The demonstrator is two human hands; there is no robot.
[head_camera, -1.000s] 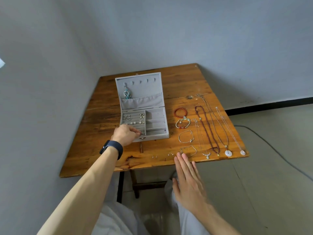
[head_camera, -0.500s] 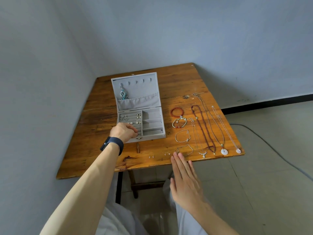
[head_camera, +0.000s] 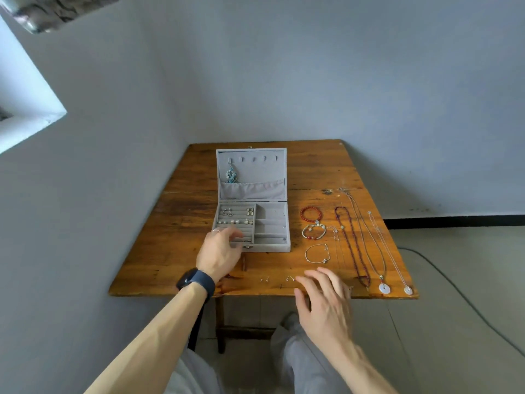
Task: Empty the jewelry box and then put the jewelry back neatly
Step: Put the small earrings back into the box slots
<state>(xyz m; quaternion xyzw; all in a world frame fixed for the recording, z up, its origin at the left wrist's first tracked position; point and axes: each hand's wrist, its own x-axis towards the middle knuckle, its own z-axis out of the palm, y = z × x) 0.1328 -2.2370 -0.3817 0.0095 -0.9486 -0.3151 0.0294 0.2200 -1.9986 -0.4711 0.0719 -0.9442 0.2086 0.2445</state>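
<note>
The open jewelry box point(head_camera: 255, 169) sits centrally on the table point(head_camera: 181, 223). The left hand point(head_camera: 220, 250) curls its fingers into the box's near-left slots, any hold hidden. The right hand point(head_camera: 324, 301) hovers loose-fingered and empty over the near edge.

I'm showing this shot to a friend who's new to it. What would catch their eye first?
The open grey jewelry box mid-table stands out, small pieces in its left rows, the left hand at its near-left corner. To its right, bracelets and long necklaces lie spread on the wooden table, and the right hand is open at the near edge.
</note>
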